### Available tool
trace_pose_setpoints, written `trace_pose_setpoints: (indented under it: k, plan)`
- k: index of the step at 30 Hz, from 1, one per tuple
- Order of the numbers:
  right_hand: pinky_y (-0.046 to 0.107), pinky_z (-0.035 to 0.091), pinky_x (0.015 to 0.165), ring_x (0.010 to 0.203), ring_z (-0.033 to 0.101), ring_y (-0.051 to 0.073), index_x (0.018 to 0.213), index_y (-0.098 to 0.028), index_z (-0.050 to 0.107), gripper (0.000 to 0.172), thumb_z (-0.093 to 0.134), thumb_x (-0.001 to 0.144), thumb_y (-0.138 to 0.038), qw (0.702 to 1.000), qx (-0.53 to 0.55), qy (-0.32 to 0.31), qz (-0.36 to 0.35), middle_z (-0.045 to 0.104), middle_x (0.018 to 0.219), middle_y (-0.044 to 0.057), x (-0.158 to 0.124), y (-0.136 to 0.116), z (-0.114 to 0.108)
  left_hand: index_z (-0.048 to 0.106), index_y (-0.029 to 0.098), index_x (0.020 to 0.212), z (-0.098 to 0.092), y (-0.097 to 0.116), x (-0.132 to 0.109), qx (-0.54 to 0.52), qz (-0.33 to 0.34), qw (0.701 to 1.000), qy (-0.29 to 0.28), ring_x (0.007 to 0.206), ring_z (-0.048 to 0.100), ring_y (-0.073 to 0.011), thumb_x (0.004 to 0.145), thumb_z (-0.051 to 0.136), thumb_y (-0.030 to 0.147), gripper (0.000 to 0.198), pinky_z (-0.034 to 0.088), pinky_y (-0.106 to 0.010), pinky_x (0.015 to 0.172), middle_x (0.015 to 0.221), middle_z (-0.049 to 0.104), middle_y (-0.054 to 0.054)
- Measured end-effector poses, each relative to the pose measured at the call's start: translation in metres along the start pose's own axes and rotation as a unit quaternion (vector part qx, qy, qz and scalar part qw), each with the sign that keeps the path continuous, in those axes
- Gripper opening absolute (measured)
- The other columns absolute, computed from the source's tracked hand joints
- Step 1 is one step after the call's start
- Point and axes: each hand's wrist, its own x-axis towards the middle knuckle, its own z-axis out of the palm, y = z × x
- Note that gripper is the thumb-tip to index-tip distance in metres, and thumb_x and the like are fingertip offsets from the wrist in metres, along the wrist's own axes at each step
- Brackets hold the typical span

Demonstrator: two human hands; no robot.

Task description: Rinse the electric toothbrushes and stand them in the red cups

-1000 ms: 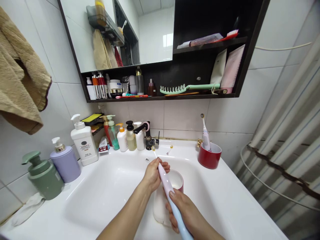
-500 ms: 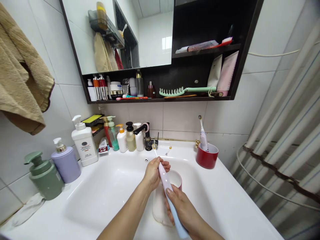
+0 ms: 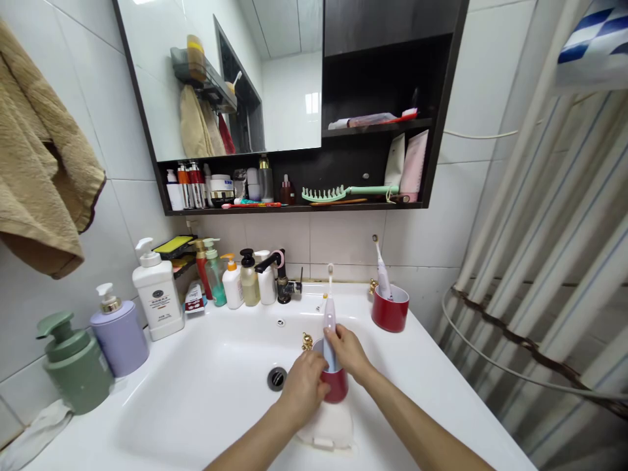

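- My left hand (image 3: 304,387) is wrapped around the side of the red cup (image 3: 337,386), holding it just over a white thing (image 3: 328,428) I cannot make out.
- The toothbrush (image 3: 329,315) stands straight up in the cup, brush end on top, between my two hands.
- My right hand (image 3: 349,350) pinches its handle, just above the cup's rim.
- The toothbrush's bottom end is hidden inside the cup.
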Motion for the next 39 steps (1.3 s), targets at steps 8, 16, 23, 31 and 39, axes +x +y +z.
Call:
trace_pose_setpoints:
  k: [8,16,23,31,39]
  plan:
    - [0.023,0.035,0.053,0.058,0.050,0.015,0.062,-0.016,0.053,0.028,0.035,0.066,-0.037,0.997,-0.079,0.007,-0.008,0.057,0.060,0.003,0.002,0.012,-0.007,0.050,0.018,0.068,0.005,0.001,0.024,0.001,0.005,1.000,-0.012,0.087,0.042,-0.0180,0.056,0.041,0.007,0.019,0.031,-0.031,0.078,0.089,0.050,-0.004]
    - [0.028,0.035,0.063,0.073,0.052,0.021,0.079,-0.013,0.054,0.029,0.035,0.067,-0.032,0.984,-0.153,0.090,-0.004,0.059,0.075,0.011,0.061,-0.011,-0.041,0.049,0.020,0.059,-0.006,0.022,0.102,-0.055,0.047,0.995,0.062,0.080,0.044,-0.0202,0.054,0.045,0.005,0.016,0.031,-0.032,0.075,0.075,0.051,-0.004]
    - [0.030,0.029,0.078,0.097,0.041,0.023,0.101,-0.005,0.042,0.037,0.029,0.069,-0.018,0.971,-0.186,0.149,-0.004,0.047,0.103,0.018,0.093,-0.011,-0.051,0.047,0.018,0.057,0.003,0.020,0.158,-0.044,0.037,0.995,0.086,0.077,0.045,-0.0183,0.058,0.042,0.006,0.013,0.032,-0.031,0.073,0.069,0.049,-0.004]
    - [0.030,0.027,0.084,0.102,0.037,0.021,0.104,-0.006,0.040,0.039,0.028,0.069,-0.017,0.975,-0.158,0.157,-0.016,0.045,0.106,0.015,0.105,0.008,-0.052,0.049,0.018,0.062,0.012,0.012,0.174,-0.041,0.030,0.996,0.078,0.082,0.043,-0.0195,0.057,0.044,0.007,0.013,0.031,-0.031,0.075,0.075,0.050,-0.006]
    - [0.031,0.034,0.075,0.082,0.045,0.018,0.114,-0.012,0.029,0.050,0.035,0.065,-0.021,0.972,-0.118,0.182,-0.088,0.050,0.086,0.008,0.074,-0.027,-0.063,0.047,0.017,0.093,-0.018,0.035,0.151,-0.248,-0.037,0.946,0.204,0.062,0.046,-0.0111,0.055,0.049,0.009,0.039,0.034,-0.025,0.067,0.061,0.048,0.002]
